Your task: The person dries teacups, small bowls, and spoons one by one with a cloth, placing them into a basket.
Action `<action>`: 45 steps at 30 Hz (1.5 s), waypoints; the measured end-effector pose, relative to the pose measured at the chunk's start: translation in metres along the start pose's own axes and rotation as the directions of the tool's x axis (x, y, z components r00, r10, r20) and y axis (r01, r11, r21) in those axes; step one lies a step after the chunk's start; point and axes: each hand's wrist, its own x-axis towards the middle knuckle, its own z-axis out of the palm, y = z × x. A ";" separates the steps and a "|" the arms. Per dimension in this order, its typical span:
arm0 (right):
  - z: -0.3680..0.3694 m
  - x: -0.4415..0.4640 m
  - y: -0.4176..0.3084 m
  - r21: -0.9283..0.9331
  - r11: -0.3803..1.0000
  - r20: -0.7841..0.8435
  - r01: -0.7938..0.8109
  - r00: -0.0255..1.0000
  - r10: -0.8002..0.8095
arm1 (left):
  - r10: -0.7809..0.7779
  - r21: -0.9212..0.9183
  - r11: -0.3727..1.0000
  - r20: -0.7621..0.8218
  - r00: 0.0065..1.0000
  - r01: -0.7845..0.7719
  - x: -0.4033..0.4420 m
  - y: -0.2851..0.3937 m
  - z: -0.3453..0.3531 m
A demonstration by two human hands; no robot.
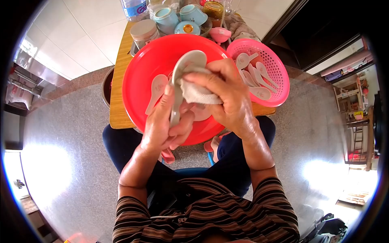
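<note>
Left hand: fingers gripped white soup spoon | Right hand: fingers pressed white cloth to its bowl | Red basin sat beneath, upper centre of frame

Back from the grip, a brown-and-black striped, short-sleeved shirt; below it, navy trousers and possibly pink slippers.

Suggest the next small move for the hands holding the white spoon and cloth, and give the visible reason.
Probably wipe the cloth across the bowl of the white spoon: the right hand appears to press it there, while the left hand grips the handle over the red basin.
</note>
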 end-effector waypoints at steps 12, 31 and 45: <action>0.013 0.000 -0.009 -0.257 0.966 -0.174 0.037 0.981 -0.084 | -0.030 0.129 0.991 -0.060 0.998 0.038 -0.001 0.001 0.007; 0.016 0.007 0.000 -0.281 0.932 -0.156 0.229 0.948 -0.279 | 0.649 0.895 0.108 0.267 0.712 -0.434 0.002 -0.011 0.000; 0.022 0.001 -0.004 0.191 0.981 -0.244 -0.024 0.967 0.071 | 0.513 0.521 0.778 -0.204 0.834 -0.351 0.008 -0.018 0.001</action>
